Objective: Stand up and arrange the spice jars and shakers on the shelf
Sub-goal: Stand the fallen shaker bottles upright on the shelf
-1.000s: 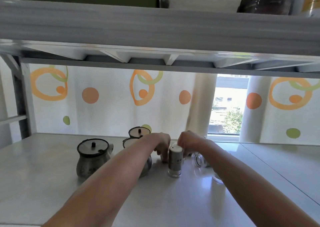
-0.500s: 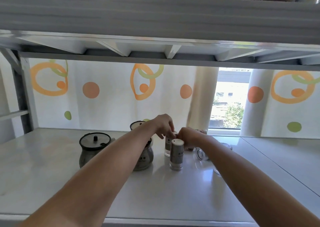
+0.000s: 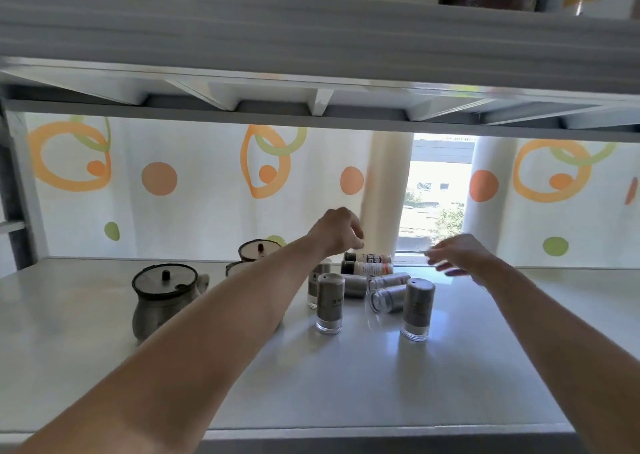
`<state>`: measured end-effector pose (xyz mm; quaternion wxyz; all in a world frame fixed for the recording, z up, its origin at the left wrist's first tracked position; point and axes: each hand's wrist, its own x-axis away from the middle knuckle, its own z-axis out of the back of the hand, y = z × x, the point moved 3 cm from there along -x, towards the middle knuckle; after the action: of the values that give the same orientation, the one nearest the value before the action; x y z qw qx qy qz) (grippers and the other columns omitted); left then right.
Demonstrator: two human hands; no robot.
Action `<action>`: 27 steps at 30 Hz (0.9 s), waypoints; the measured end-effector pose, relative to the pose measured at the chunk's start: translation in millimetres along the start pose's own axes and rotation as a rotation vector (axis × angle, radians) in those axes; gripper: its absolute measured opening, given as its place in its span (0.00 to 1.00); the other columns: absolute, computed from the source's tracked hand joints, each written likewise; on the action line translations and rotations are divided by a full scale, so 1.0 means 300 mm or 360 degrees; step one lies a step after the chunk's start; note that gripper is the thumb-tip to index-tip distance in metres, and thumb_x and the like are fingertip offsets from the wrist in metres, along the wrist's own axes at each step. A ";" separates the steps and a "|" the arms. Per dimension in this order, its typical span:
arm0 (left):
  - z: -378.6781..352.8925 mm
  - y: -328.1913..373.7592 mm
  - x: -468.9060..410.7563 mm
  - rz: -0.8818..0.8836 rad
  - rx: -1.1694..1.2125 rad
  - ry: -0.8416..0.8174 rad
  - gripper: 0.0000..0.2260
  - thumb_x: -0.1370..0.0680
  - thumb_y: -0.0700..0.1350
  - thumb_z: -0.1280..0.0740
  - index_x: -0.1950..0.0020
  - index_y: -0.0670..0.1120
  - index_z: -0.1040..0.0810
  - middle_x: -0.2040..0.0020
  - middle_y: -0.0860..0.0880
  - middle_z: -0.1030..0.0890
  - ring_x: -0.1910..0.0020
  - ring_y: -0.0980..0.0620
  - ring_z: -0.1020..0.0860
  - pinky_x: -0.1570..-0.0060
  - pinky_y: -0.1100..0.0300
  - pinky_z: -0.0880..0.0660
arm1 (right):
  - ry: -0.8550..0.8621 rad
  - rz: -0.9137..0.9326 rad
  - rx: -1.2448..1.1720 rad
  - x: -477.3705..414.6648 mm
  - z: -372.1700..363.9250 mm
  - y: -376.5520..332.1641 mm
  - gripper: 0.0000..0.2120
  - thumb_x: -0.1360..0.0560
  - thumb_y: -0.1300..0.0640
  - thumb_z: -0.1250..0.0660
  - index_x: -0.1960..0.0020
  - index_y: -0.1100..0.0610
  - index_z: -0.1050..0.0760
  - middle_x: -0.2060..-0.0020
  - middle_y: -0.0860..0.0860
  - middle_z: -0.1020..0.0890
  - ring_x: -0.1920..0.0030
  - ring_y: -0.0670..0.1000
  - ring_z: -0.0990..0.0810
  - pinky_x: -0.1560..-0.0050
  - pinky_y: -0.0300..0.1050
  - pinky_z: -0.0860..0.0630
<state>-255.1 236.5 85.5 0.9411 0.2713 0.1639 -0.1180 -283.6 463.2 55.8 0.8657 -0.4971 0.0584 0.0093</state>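
Note:
On the white shelf (image 3: 207,377) three grey shakers stand upright: one in front (image 3: 329,303), one behind it (image 3: 317,285) and one to the right (image 3: 418,309). Between them several jars lie on their sides: two glass ones (image 3: 387,297), a grey one (image 3: 355,285), and two black-capped labelled jars (image 3: 367,262) at the back. My left hand (image 3: 337,230) hovers above the lying jars, fingers loosely curled, holding nothing. My right hand (image 3: 457,254) is blurred, fingers spread, above the shelf to the right of the jars, empty.
Three grey lidded pots stand to the left: one in front (image 3: 162,297), two (image 3: 258,250) behind my left forearm. An upper shelf (image 3: 311,48) hangs low overhead. A patterned curtain (image 3: 173,190) and a window gap (image 3: 436,197) lie behind.
Both hands have lifted off the jars and parted, the right swinging rightward. A second shaker now stands behind the front one, and a third stands at the right. The camera has moved closer.

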 end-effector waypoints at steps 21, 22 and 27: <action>-0.226 0.124 -0.039 0.0269 -0.0186 -0.0764 0.13 0.28 0.36 0.28 0.45 0.33 0.19 0.57 0.41 0.17 0.64 0.47 0.19 0.70 0.65 0.26 | -0.0092 0.0223 0.0436 0.023 -0.137 0.229 0.20 0.24 0.53 0.36 0.64 0.69 0.23 0.66 0.57 0.27 0.62 0.51 0.32 0.64 0.44 0.40; -0.224 0.126 -0.041 0.0270 -0.0172 -0.0797 0.13 0.28 0.37 0.28 0.44 0.35 0.19 0.61 0.44 0.18 0.66 0.50 0.20 0.69 0.65 0.26 | -0.0084 0.0230 0.0427 0.024 -0.138 0.227 0.19 0.24 0.53 0.36 0.62 0.69 0.23 0.65 0.58 0.26 0.62 0.51 0.31 0.63 0.44 0.39; -0.252 0.123 -0.045 0.0258 -0.0207 -0.0864 0.14 0.30 0.36 0.26 0.45 0.37 0.20 0.67 0.46 0.22 0.68 0.52 0.23 0.61 0.61 0.24 | -0.0004 0.0197 0.0473 0.017 -0.149 0.240 0.18 0.24 0.54 0.37 0.70 0.62 0.29 0.68 0.55 0.28 0.62 0.52 0.32 0.61 0.44 0.38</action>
<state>-274.4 310.3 47.6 0.9723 0.1810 -0.1089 -0.1001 -288.0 460.8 -29.0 0.9275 -0.3590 0.0885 0.0545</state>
